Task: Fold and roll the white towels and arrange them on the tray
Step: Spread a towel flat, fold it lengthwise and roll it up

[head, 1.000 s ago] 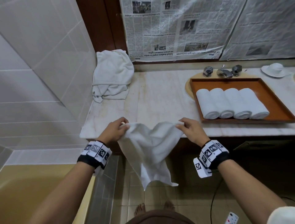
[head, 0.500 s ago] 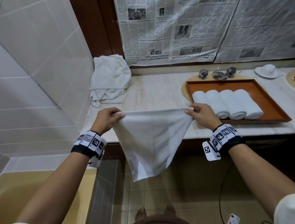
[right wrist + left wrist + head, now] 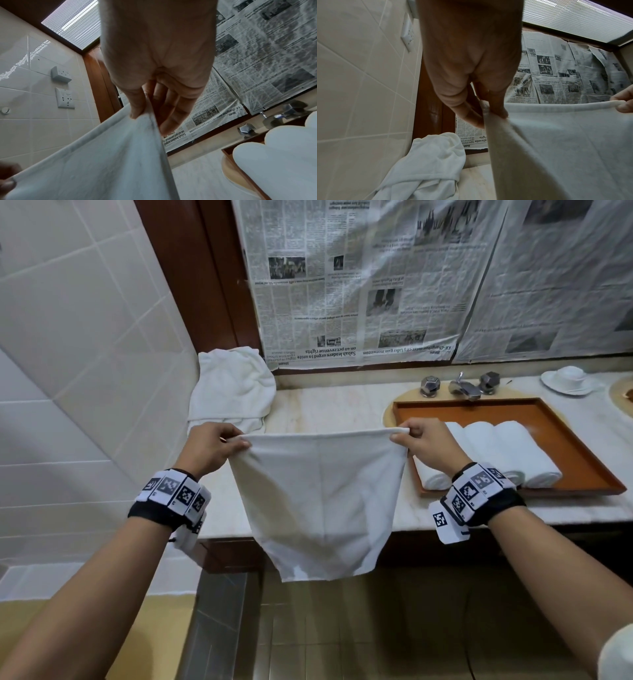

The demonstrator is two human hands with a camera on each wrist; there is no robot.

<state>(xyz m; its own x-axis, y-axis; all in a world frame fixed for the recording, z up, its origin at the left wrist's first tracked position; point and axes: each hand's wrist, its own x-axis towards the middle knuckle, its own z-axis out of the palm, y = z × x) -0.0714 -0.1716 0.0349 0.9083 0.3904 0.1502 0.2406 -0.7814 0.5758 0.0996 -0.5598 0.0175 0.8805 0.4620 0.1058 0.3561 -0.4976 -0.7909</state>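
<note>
A white towel (image 3: 318, 498) hangs stretched flat between my hands in front of the marble counter (image 3: 335, 412). My left hand (image 3: 219, 445) pinches its top left corner, thumb and fingers (image 3: 496, 108) clamped on the cloth (image 3: 556, 148). My right hand (image 3: 421, 441) pinches the top right corner, the thumb (image 3: 137, 109) pressing the hem of the towel (image 3: 102, 155). Several rolled white towels (image 3: 496, 450) lie side by side in the brown tray (image 3: 565, 440) on the right; they show as white roll ends (image 3: 274, 155) in the right wrist view.
A heap of loose white towels (image 3: 233, 388) sits at the counter's left end against the tiled wall (image 3: 85, 354). Chrome taps (image 3: 462, 385) stand behind the tray, a white cup and saucer (image 3: 568, 378) at far right. Newspaper (image 3: 359, 285) covers the back wall. A yellow bathtub (image 3: 102, 638) lies lower left.
My hands rose from the counter's front edge and moved apart, pulling the slack, bunched towel taut so it now hangs flat with a straight top edge.
</note>
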